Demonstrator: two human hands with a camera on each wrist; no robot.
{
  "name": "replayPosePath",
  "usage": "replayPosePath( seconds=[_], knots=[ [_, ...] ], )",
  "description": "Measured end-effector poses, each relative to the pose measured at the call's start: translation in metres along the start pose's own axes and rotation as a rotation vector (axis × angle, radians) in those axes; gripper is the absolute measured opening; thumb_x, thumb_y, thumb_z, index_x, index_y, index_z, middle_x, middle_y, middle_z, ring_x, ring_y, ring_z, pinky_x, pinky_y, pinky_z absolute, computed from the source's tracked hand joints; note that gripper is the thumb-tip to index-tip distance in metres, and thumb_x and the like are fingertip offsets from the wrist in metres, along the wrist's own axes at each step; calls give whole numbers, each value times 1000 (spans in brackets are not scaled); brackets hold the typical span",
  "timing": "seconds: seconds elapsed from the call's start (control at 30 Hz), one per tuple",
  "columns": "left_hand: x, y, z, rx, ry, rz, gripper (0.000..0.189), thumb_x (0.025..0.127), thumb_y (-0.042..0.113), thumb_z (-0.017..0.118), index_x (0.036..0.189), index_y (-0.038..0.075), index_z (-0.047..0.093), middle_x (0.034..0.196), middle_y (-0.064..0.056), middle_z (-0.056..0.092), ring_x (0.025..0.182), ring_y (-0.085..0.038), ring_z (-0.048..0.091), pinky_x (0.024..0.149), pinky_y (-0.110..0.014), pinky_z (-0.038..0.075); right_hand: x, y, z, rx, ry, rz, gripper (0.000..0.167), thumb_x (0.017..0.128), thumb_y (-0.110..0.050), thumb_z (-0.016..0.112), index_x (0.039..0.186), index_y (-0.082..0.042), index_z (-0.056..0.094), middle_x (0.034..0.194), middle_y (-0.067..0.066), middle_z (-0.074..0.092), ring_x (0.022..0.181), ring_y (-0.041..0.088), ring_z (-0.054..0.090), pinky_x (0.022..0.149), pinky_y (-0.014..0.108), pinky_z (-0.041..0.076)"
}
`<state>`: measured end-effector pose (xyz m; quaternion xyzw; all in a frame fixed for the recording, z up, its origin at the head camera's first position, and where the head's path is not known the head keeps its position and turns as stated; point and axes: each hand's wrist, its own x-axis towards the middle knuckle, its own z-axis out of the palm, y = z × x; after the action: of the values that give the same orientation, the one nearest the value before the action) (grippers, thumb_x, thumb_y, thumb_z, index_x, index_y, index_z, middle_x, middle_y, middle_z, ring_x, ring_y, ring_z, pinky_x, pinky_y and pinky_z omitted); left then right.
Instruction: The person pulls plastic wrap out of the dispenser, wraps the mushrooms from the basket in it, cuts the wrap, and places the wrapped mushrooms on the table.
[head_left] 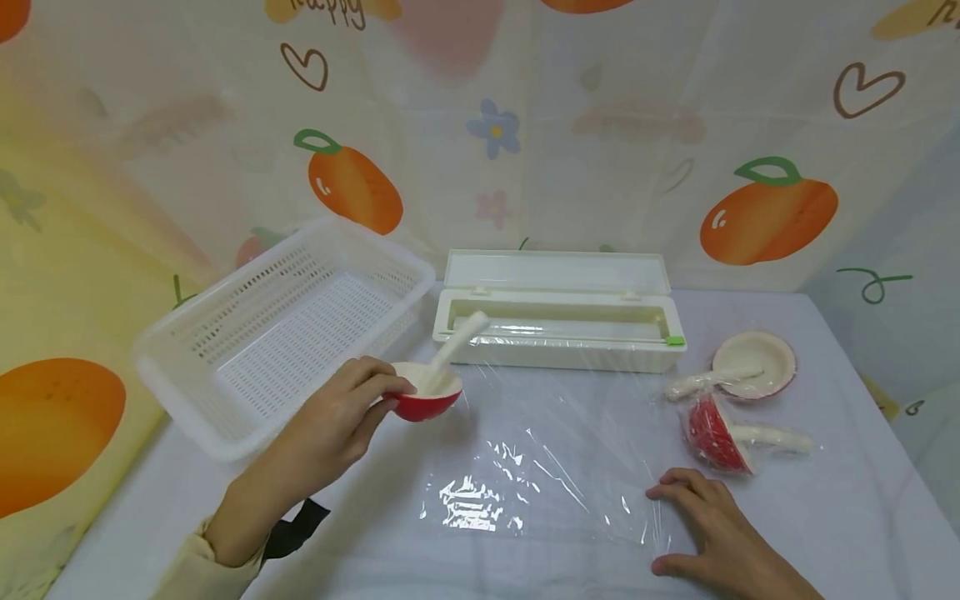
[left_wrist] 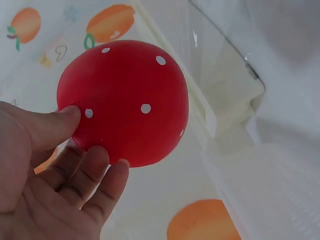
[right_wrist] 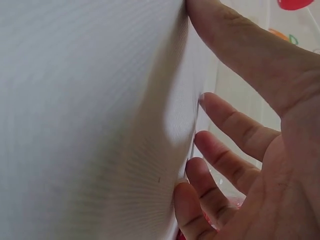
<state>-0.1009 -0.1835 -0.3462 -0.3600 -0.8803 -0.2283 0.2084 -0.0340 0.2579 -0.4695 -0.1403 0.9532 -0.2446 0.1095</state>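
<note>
My left hand (head_left: pixel 341 412) pinches a red toy mushroom (head_left: pixel 425 407) by the edge of its cap, over the left part of a sheet of clear cling film (head_left: pixel 555 467). The mushroom is cap down, its white stem slanting up to the right. White dots mark the cap (left_wrist: pixel 125 100) in the left wrist view, thumb on one side and fingers beneath. The film runs from a white cling film dispenser (head_left: pixel 558 357) toward me, flat on the table. My right hand (head_left: pixel 716 533) rests at the film's right edge, fingers and thumb spread with fingertips on the table.
Two more mushrooms, one wrapped mushroom (head_left: pixel 716 437) on its side and another mushroom (head_left: pixel 753 364) behind it, lie at the right. A white plastic basket (head_left: pixel 225 433) stands at the left. The dispenser's lid (head_left: pixel 555 271) is raised, near the printed backdrop cloth (head_left: pixel 585 183).
</note>
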Motion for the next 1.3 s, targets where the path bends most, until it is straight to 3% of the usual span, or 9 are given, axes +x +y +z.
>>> replayPosePath(
  seconds=[0.17, 0.4, 0.6, 0.87, 1.13, 1.3],
  knots=[
    [8, 9, 18, 20, -50, 109, 31, 76, -9, 76, 103, 6, 68, 103, -4, 62, 93, -18, 57, 80, -27, 54, 0, -1, 0, -13, 8, -16, 71, 58, -54, 88, 116, -21, 65, 126, 5, 54, 114, 29, 49, 93, 60, 48],
    [21, 22, 40, 134, -134, 192, 36, 74, -14, 70, 101, 10, 69, 99, -1, 60, 89, -17, 56, 75, -23, 49, 2, -3, -2, -16, 4, -15, 70, 60, -55, 88, 117, -22, 65, 125, 4, 54, 114, 28, 49, 95, 61, 48],
    [28, 28, 56, 225, -176, 277, 32, 78, -6, 75, 102, 12, 65, 99, 1, 57, 94, -17, 57, 81, -23, 49, 5, -4, -4, -16, -23, -6, 71, 61, -55, 87, 119, -21, 64, 125, 4, 53, 112, 27, 49, 95, 60, 49],
    [34, 36, 70, 349, -258, 322, 34, 77, 3, 78, 104, 16, 62, 106, 2, 57, 102, -16, 55, 94, -27, 50, 6, -5, -5, -8, -53, 20, 72, 60, -54, 88, 119, -21, 64, 125, 5, 52, 113, 28, 48, 95, 61, 48],
    [37, 38, 93, 448, -220, 435, 22, 81, 3, 73, 93, 17, 60, 94, 4, 53, 89, -14, 50, 89, -23, 48, 6, -4, -3, -47, 11, -30, 71, 59, -58, 87, 116, -23, 65, 123, 1, 53, 112, 24, 49, 94, 57, 49],
    [35, 38, 106, 468, -224, 470, 21, 82, 7, 74, 93, 18, 61, 97, 5, 55, 90, -12, 51, 89, -22, 49, 6, -4, -2, -41, 30, -42, 71, 59, -59, 86, 116, -23, 65, 123, 1, 53, 111, 25, 50, 95, 59, 48]
  ],
)
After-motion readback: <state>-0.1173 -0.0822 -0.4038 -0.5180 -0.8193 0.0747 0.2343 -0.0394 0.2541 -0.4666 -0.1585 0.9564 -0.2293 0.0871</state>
